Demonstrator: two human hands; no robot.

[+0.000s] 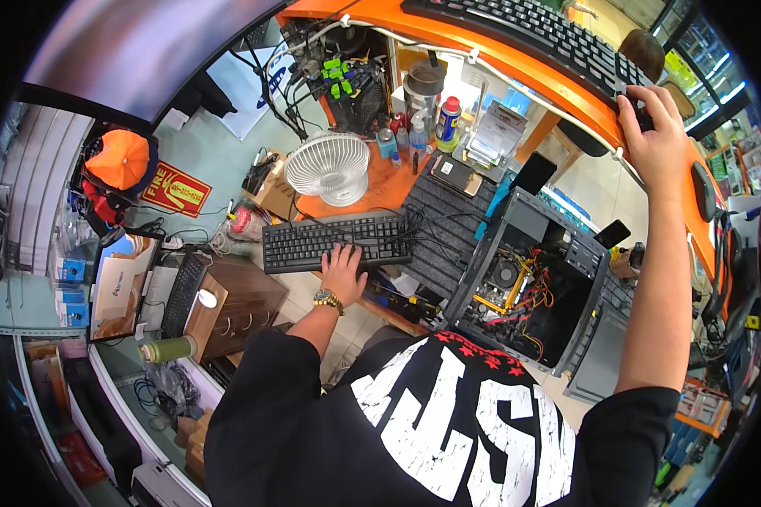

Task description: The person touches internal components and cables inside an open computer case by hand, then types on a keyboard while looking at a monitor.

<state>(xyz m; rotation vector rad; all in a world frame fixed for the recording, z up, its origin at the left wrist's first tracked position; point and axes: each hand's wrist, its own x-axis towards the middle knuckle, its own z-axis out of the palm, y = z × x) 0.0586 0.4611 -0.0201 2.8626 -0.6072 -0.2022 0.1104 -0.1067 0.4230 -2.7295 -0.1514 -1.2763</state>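
My left hand (343,275) rests with spread fingers on a black keyboard (291,244) lying on the lower desk, cables draped across it. Up at the top right, my right hand (651,135) reaches to the right end of another black keyboard (516,25) on a raised orange shelf (448,38), its fingers bent and apart over the keys. Beside the lower keyboard, an open computer case (565,287) shows a fan and red and yellow wires. A white desk fan (325,165) stands behind the keyboard, and phones (533,172) sit near the case.
Spray cans and bottles (448,118) crowd the back of the desk. At left are a large screen (127,42), an orange cap (118,160), a monitor (118,287) and a wooden cabinet (237,304). A person's head (641,52) shows beyond the shelf.
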